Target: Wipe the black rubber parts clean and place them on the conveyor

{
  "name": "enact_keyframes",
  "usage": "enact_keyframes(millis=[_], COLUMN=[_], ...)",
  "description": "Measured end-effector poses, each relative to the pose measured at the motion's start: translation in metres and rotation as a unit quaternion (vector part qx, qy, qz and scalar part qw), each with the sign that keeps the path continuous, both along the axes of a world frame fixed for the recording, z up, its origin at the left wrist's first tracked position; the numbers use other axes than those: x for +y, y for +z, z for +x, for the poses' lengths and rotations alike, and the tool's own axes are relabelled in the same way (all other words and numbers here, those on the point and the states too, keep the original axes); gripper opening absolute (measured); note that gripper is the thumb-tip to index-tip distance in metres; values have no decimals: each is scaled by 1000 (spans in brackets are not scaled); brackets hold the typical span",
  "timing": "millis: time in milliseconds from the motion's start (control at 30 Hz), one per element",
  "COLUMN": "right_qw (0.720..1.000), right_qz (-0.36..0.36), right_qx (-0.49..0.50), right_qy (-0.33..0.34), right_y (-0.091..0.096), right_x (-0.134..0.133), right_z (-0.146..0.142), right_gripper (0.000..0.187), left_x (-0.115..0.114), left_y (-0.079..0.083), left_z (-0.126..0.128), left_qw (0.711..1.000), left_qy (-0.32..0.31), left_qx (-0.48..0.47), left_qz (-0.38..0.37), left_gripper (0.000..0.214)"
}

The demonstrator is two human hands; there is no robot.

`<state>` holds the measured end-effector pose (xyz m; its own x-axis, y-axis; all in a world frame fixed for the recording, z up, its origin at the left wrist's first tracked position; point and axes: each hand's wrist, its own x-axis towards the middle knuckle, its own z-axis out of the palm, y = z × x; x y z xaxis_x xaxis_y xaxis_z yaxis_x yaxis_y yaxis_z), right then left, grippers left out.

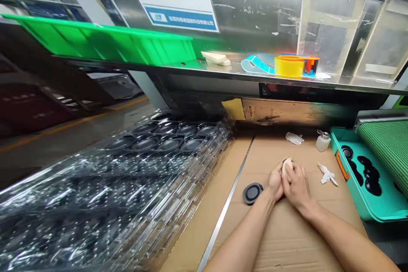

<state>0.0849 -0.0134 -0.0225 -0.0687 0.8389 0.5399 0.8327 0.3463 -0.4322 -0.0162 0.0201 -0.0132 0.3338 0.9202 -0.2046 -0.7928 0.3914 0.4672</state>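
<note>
My left hand [274, 182] and my right hand [297, 182] are pressed together above the cardboard-covered table. Between them is a folded cream-white wiping cloth [288, 163], with the fingers of my right hand closed on it. A thin dark edge shows beside the cloth; what my left hand cups beneath it is mostly hidden. Just left of my left wrist, a round black plastic part [253, 193] with a small tab lies flat on the cardboard [270, 238].
Stacked clear trays [204, 178] with round black parts fill the left. A crumpled white cloth [295, 138], a pump bottle [323, 141] and another cloth [327, 175] lie beyond my hands. At right, a teal bin [366, 212] of black discs adjoins a green conveyor [387, 148]. A shelf [236, 70] overhangs the back.
</note>
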Motion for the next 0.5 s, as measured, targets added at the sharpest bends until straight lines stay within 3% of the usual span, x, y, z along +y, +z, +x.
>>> enact_keyframes(millis=[67,167,300,433,500], right_qw=[1000,1000,999,997,998], right_qz=[3,-12,-29,-50,-46], right_qx=[-9,-6,-37,-43,-51], right_qy=[22,-16,18,-28,-2], right_y=[0,1,3,5,6], right_x=[0,2,4,4,3], right_z=[0,2,7,10,9], right_gripper=[43,42,44,45,46], left_x=[0,-1,-3,-3,-4], left_y=[1,4,7,10,11], left_z=[0,1,2,0,-2], left_qw=[1000,1000,999,999,999], left_qy=[-13,-9,-10,-13,-23], left_qx=[10,27,31,28,25], left_qz=[-6,-11,-26,-23,-28], left_gripper=[33,35,37,41,41])
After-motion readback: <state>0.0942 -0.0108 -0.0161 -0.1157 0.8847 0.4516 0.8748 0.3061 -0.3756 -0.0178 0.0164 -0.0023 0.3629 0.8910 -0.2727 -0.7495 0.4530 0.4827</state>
